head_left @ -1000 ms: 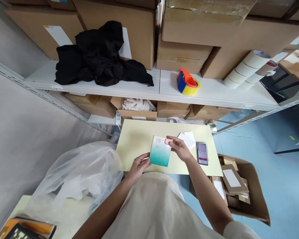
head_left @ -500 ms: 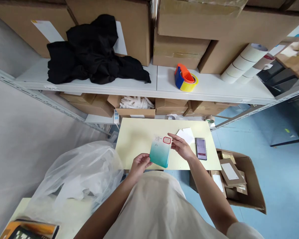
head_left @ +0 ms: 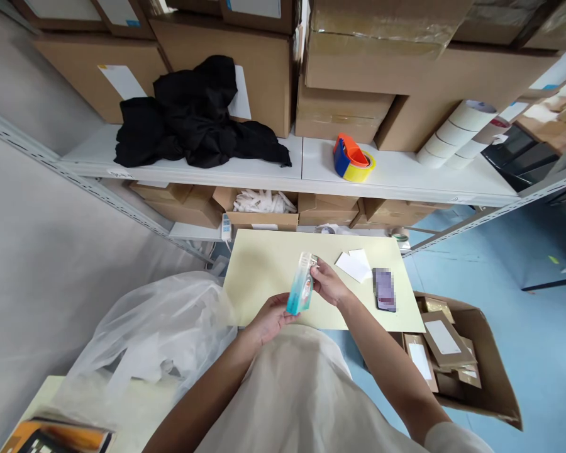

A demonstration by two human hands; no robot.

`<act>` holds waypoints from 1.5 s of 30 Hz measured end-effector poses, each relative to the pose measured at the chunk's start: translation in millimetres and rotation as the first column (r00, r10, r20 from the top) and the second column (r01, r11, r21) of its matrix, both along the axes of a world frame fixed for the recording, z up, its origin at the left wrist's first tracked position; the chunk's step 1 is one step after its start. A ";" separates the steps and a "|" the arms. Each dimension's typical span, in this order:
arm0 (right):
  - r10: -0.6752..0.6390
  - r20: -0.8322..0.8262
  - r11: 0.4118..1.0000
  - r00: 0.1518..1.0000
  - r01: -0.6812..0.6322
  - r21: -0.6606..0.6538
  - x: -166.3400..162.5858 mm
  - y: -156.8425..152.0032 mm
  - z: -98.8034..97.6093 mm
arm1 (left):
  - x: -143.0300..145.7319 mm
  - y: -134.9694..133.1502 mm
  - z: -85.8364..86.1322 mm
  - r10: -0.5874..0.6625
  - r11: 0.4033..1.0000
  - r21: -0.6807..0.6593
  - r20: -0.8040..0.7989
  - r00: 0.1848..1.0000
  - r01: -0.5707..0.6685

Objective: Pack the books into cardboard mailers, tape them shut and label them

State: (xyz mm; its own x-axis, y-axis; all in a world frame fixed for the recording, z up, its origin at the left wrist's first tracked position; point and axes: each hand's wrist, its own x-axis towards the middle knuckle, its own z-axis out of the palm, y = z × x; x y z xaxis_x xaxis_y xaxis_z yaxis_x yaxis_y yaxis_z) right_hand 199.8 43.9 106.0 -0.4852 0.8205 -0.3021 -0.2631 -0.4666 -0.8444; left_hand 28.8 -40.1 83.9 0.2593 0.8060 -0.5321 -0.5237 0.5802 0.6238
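Note:
Between my two hands a small teal-and-white box [head_left: 300, 288] is held tilted above the pale yellow table [head_left: 259, 270], a narrow side turned up. My left hand [head_left: 274, 316] grips its lower end, fingers curled beneath it. My right hand [head_left: 329, 281] closes on its upper right edge, thumb on top. The print on the box is too small and blurred to read. To the right of my right hand lie white cards [head_left: 355, 265] and a phone [head_left: 384, 289] with a blurred screen.
A shelf ahead carries a black cloth [head_left: 193, 119], a tape dispenser [head_left: 353, 158], paper rolls [head_left: 457, 134] and cardboard boxes [head_left: 344, 113]. At the lower right stands an open carton [head_left: 493, 371] of small parcels. A clear plastic bag [head_left: 160, 327] bulges at left.
The box has turned from its broad, red-stamped face to a narrow side. My right hand has shifted from a light fingertip touch to a grip on its upper edge. The view tilted slightly upward.

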 end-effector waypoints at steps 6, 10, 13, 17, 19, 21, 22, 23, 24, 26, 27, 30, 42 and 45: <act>-0.080 0.170 0.997 0.982 0.082 -0.002 4.5 -2.1 -6.2 | -30.9 15.0 13.1 0.152 0.977 0.187 -0.298 0.942 -0.098; -0.131 0.200 0.991 0.971 0.131 0.013 1.0 -9.6 -6.1 | -32.9 22.1 9.9 0.163 0.963 0.269 -0.556 0.815 -0.010; -0.150 0.129 0.989 0.980 0.150 0.011 -2.8 -21.2 -6.5 | -33.5 20.7 2.8 0.157 0.964 0.266 -0.538 0.828 -0.010; -0.100 0.118 0.995 0.988 0.101 -0.001 -8.4 -40.2 -13.2 | -43.2 16.0 -4.9 0.109 0.976 0.220 -0.480 0.870 -0.001; -0.118 0.167 0.993 0.979 0.120 -0.006 -13.8 -46.5 -20.3 | -49.4 15.1 -9.2 0.094 0.977 0.211 -0.482 0.871 0.011; -0.167 0.223 0.985 0.960 0.173 -0.005 -20.8 -48.2 -29.7 | -55.5 15.8 -14.8 0.098 0.980 0.199 -0.499 0.861 0.003; -0.193 0.256 0.980 0.947 0.200 -0.002 -24.7 -47.2 -34.9 | -58.6 16.8 -18.2 0.110 0.982 0.188 -0.513 0.851 -0.014; -0.214 0.291 0.975 0.933 0.222 0.005 -29.0 -45.2 -40.3 | -62.0 18.3 -21.9 0.125 0.984 0.177 -0.531 0.838 -0.034; -0.233 0.324 0.970 0.917 0.241 0.014 -33.5 -42.2 -45.8 | -65.6 20.2 -25.8 0.138 0.984 0.172 -0.552 0.822 -0.049; -0.255 0.365 0.965 0.895 0.262 0.033 -44.0 -34.2 -57.1 | -74.3 25.8 -34.3 0.147 0.981 0.191 -0.587 0.796 -0.040; -0.256 0.372 0.965 0.892 0.260 0.039 -50.2 -29.4 -62.9 | -79.3 29.4 -38.9 0.141 0.978 0.209 -0.599 0.788 -0.016; -0.230 0.372 0.972 0.900 0.230 0.043 -74.6 -11.1 -81.6 | -97.4 44.1 -54.8 0.106 0.969 0.238 -0.627 0.772 0.061; -0.174 0.496 0.969 0.850 0.237 -0.065 -193.1 105.8 -179.4 | -184.1 164.6 -142.8 0.014 0.993 0.064 -0.905 0.425 0.103; -0.139 0.514 0.980 0.846 0.192 -0.051 -206.1 121.9 -195.5 | -194.3 181.5 -159.6 0.019 0.987 0.090 -0.882 0.472 0.130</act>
State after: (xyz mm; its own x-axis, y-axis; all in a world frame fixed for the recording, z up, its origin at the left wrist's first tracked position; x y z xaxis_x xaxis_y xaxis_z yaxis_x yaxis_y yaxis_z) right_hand -6.3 165.8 -89.5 -0.1033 0.8287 -0.5500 0.1075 -0.5405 -0.8345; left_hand -165.5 141.4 -75.7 -0.2374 0.8842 -0.4024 0.3723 0.4654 0.8030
